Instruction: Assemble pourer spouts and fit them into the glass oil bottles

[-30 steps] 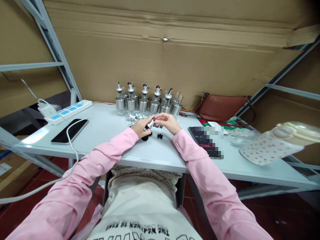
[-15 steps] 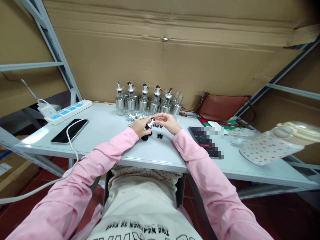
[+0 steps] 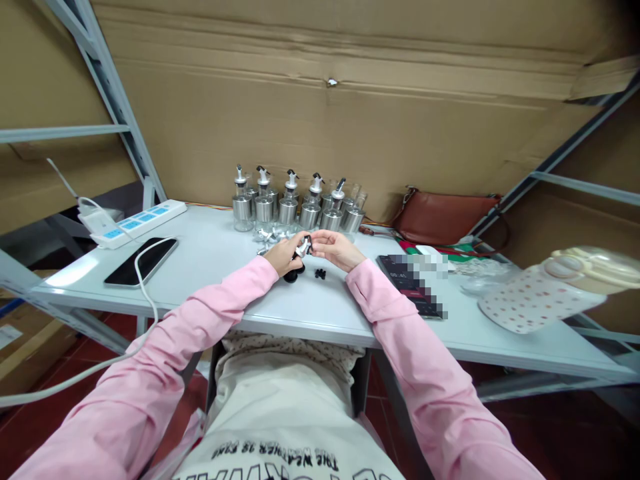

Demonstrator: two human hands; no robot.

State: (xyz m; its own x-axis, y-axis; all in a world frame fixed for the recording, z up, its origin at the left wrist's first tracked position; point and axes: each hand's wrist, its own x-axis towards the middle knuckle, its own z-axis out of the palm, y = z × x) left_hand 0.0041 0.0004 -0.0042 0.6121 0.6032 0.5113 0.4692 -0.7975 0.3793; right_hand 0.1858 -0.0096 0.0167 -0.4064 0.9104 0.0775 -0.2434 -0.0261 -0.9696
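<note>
Pinching a black-and-white pourer spout (image 3: pixel 303 248) in my left fingers (image 3: pixel 295 241), I held it over the desk (image 3: pixel 325 310), nearer than the steel-banded bottles (image 3: pixel 287 211); my right fingers (image 3: pixel 324 239) bunched at its black end, grip unclear. Bracing its white body seemed wise.

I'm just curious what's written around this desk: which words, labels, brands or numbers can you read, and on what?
"00:4", last digit unclear: dark phone on the right.
"THE WEA", partly legible: light shirt; its larger lettering is cut off.
Too small to read: white label, lower left.
No brand readable.
</note>
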